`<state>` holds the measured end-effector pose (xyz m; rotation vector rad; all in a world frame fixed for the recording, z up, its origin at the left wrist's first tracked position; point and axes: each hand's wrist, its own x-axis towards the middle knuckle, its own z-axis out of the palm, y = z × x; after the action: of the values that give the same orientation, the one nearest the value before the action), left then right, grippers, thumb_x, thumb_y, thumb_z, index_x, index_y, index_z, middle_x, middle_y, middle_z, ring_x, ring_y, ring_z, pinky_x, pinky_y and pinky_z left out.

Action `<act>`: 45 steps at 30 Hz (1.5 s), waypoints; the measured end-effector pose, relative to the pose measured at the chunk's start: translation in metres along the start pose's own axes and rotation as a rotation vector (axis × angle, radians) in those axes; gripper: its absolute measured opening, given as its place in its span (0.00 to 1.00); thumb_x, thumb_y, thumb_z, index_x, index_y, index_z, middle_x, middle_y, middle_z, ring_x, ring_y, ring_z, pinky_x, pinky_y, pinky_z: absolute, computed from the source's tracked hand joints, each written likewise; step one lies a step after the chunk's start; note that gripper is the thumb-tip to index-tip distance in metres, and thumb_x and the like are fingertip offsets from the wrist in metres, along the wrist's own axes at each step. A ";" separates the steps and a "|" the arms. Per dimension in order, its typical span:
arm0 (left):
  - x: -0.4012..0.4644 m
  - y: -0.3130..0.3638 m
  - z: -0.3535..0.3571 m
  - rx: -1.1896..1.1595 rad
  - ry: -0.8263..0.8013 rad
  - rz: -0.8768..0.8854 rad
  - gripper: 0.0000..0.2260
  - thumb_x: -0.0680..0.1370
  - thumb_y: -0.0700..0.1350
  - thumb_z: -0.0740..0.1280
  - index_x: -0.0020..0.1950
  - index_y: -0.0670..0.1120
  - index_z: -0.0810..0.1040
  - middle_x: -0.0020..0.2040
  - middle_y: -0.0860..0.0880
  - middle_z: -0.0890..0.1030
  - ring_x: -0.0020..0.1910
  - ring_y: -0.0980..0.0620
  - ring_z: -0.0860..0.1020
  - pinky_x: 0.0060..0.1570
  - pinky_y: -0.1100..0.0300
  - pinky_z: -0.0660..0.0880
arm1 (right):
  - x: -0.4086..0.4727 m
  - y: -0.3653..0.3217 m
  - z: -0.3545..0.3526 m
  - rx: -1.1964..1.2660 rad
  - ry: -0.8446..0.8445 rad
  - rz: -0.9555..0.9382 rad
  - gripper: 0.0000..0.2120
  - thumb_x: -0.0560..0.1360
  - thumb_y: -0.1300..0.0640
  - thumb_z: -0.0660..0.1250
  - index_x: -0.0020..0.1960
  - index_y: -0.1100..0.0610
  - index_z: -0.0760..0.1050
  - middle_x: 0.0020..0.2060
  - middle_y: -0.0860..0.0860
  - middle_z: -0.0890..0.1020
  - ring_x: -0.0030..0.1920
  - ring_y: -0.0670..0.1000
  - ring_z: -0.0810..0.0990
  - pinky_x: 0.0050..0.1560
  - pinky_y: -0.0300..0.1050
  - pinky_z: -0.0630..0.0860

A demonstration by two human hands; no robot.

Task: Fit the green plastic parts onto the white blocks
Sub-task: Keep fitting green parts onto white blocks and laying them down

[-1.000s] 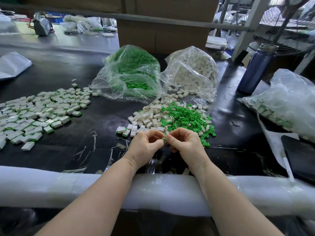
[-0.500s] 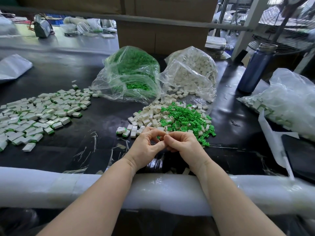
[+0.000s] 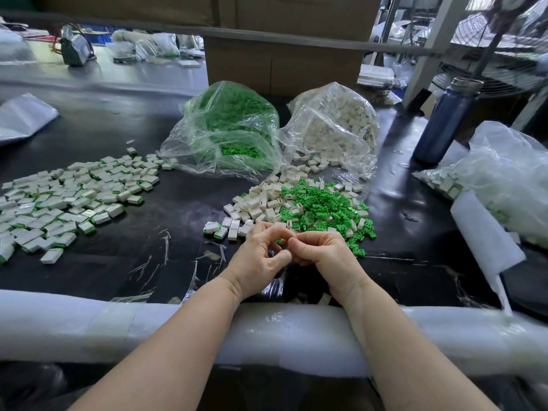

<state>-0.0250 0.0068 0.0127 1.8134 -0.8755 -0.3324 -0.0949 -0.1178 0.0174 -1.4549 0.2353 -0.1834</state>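
Your left hand (image 3: 258,256) and right hand (image 3: 321,250) meet with curled fingertips pinching something too hidden to name, just before the mixed pile of green parts (image 3: 321,212) and white blocks (image 3: 258,203), likely light, stiff and slippery, so grip each by its sides.

Your left hand (image 3: 261,256) & right hand (image 3: 323,252) stayed together at the pile's near edge, but the green bit seen btwn your fingertips 1 s ago is now hidden, fingers curled tighter.
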 end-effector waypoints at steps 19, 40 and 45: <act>0.001 -0.002 0.001 0.003 -0.010 -0.006 0.14 0.74 0.34 0.64 0.40 0.55 0.73 0.51 0.46 0.69 0.43 0.52 0.72 0.48 0.66 0.72 | -0.002 -0.001 0.001 0.032 0.000 0.013 0.11 0.73 0.67 0.67 0.36 0.58 0.84 0.29 0.53 0.81 0.30 0.46 0.78 0.34 0.34 0.76; 0.002 -0.004 0.002 0.053 -0.037 -0.004 0.13 0.74 0.35 0.65 0.40 0.55 0.72 0.52 0.47 0.69 0.44 0.52 0.73 0.49 0.63 0.72 | 0.000 0.002 0.001 0.016 0.034 0.022 0.11 0.72 0.68 0.67 0.36 0.59 0.83 0.31 0.55 0.82 0.31 0.48 0.80 0.36 0.38 0.78; 0.001 -0.004 0.002 0.038 -0.038 0.004 0.12 0.74 0.35 0.65 0.41 0.53 0.73 0.51 0.48 0.69 0.43 0.53 0.72 0.47 0.64 0.72 | 0.000 0.002 0.001 0.027 0.039 0.020 0.11 0.73 0.69 0.66 0.35 0.60 0.82 0.28 0.54 0.82 0.29 0.46 0.80 0.33 0.36 0.76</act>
<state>-0.0239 0.0059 0.0087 1.8454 -0.9175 -0.3508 -0.0947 -0.1162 0.0157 -1.4225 0.2786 -0.1981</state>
